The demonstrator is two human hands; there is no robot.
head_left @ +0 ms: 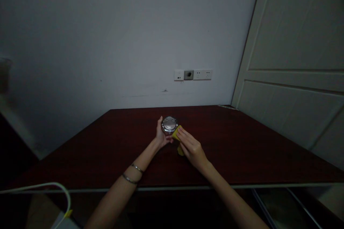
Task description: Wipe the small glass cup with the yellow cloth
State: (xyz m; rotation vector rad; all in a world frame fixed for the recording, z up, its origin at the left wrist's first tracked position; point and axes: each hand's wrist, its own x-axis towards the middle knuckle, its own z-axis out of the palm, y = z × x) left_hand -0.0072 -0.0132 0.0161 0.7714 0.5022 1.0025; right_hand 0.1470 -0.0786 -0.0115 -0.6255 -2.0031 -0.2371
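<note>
no readable text, no legible labels or numbers

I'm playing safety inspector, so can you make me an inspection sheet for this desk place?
Surface: dark reddish-brown tabletop.
Things in use: round silver-rimmed object, too small to tell its exact kind; yellow cloth at its lower right side.
Clutter: thin pale strip at the tabletop's far right corner; cannot tell what it is.
Hands: left hand holds the silver-rimmed object; right hand grips the yellow cloth.
Cables: white cable curving at the near left, with a yellow band.
Surroundings: pale wall with sockets; pale panelled door on the right.
</note>
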